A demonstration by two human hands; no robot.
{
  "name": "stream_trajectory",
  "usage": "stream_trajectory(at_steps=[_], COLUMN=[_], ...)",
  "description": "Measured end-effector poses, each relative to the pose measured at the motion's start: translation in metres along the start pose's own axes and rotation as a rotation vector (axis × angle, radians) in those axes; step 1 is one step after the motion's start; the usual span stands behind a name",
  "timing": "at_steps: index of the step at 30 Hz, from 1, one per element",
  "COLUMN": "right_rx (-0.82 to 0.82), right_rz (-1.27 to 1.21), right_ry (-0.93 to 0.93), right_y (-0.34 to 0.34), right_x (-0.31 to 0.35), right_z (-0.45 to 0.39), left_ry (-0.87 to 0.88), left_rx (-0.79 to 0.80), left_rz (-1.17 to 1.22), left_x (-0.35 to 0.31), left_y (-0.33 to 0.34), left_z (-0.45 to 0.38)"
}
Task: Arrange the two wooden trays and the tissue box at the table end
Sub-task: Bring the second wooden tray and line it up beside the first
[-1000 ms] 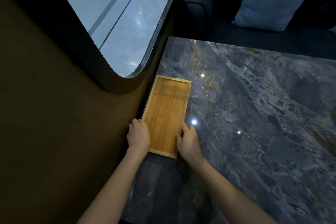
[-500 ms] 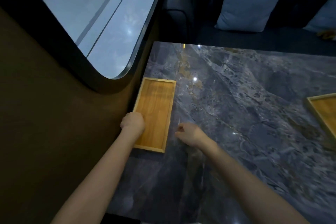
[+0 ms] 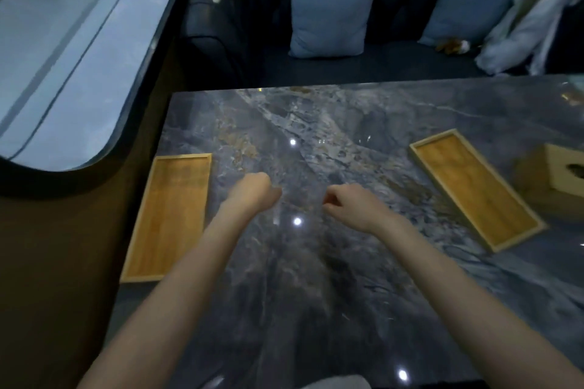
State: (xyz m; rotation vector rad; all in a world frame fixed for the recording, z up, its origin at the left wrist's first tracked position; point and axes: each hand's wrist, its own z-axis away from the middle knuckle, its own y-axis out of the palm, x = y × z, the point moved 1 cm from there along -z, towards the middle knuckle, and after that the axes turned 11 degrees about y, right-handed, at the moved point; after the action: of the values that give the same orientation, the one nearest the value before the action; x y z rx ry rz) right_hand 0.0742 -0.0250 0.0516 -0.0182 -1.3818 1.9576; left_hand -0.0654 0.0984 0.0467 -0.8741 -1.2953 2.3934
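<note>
One wooden tray (image 3: 170, 218) lies flat along the left edge of the dark marble table (image 3: 331, 278), against the wall. A second wooden tray (image 3: 474, 188) lies at an angle on the right side. Just right of it stands a wooden tissue box (image 3: 556, 172), cut off by the frame edge. My left hand (image 3: 256, 191) hovers over the table middle, fingers curled, holding nothing. My right hand (image 3: 347, 204) is beside it, also loosely curled and empty. Neither hand touches a tray.
A dark sofa with two blue cushions (image 3: 331, 9) sits beyond the table's far edge. White cloth (image 3: 531, 28) lies on the sofa at the right. A curved window (image 3: 63, 50) and a brown wall (image 3: 57, 262) border the left side.
Both hands let go of the left tray and moved right over the table middle. The view swung right, bringing the second tray and tissue box into sight.
</note>
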Motion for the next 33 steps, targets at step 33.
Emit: stream_trajectory(at_steps=[33], right_rx=[-0.409], right_rz=[-0.297], right_ry=[0.650], right_y=[-0.053], right_x=[-0.396], right_z=[0.046], left_ry=[0.154], left_rx=[-0.171], left_rz=[0.296], left_x=[-0.307], left_y=[0.197], left_z=[-0.119])
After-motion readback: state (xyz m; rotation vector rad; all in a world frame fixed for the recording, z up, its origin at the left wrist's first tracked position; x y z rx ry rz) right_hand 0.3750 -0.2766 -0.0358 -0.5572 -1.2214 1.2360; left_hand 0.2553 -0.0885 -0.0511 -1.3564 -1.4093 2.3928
